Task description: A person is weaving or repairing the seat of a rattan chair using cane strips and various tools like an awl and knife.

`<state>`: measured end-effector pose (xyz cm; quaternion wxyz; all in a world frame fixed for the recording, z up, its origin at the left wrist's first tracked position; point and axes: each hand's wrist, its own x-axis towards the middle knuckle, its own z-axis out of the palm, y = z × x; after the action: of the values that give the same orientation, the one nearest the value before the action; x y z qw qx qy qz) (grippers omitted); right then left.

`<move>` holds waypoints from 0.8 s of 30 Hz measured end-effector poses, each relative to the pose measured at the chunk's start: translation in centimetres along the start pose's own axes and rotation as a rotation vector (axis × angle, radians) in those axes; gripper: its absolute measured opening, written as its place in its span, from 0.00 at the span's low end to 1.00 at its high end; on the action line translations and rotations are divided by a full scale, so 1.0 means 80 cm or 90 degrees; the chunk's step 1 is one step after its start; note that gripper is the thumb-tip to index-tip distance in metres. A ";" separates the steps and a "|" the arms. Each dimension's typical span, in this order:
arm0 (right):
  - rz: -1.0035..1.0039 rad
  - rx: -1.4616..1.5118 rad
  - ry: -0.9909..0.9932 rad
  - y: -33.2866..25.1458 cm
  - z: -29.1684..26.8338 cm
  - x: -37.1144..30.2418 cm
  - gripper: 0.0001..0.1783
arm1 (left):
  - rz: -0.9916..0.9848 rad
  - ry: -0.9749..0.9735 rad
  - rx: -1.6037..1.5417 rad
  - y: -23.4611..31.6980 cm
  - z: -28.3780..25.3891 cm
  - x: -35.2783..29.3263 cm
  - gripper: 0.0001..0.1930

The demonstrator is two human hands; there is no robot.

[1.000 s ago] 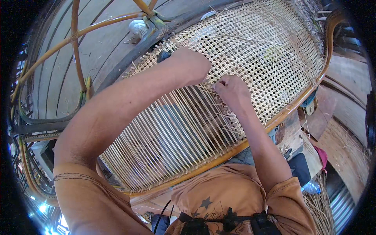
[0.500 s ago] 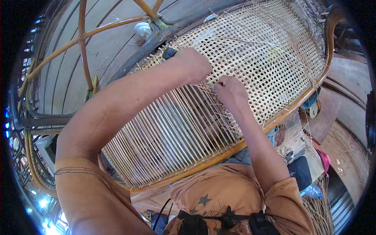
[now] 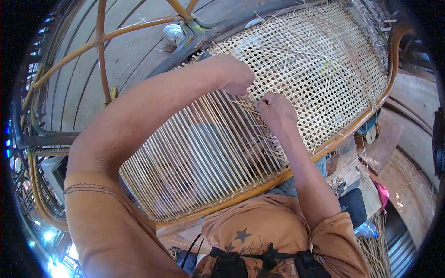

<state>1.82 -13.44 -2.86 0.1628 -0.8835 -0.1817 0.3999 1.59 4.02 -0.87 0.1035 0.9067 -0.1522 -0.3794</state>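
A long rattan frame (image 3: 222, 199) lies across in front of me, strung with pale cane. Its right part carries an open cane weave (image 3: 320, 65); on the left part only parallel cane strands (image 3: 181, 162) run from the near rail to the far one. My left hand (image 3: 236, 76) is closed at the edge of the weave, its fingertips turned down and mostly hidden. Just right of it, my right hand (image 3: 278, 109) pinches at the same edge, thumb and forefinger together. Whatever strand lies between the fingers is too small to make out.
Loose cane ends (image 3: 357, 69) lie over the weave's right side. Beyond the far rail stand bent rattan poles (image 3: 100, 44) and a white shoe (image 3: 174, 33). At the right are a dark pouch (image 3: 353, 207), a pink cloth (image 3: 382, 192) and a clear plastic bottle (image 3: 368, 229).
Both hands have shifted slightly to the right in the picture and stay closed at the weave's edge. The dark object beside my left wrist is now mostly covered by the arm.
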 end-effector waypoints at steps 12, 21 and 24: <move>0.017 0.009 -0.024 -0.005 -0.003 -0.002 0.16 | -0.071 0.024 -0.002 0.019 0.017 -0.016 0.10; -0.445 0.296 0.186 0.021 -0.013 0.004 0.16 | 0.058 0.331 -0.379 0.031 0.036 -0.067 0.10; -0.430 0.194 0.088 -0.006 -0.034 -0.012 0.11 | -0.083 0.067 -0.497 0.044 0.011 -0.084 0.16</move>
<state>3.26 -13.82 -0.32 0.4267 -0.7643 -0.3898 0.2858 -4.18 3.04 4.00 0.4239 0.8249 0.0669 -0.3678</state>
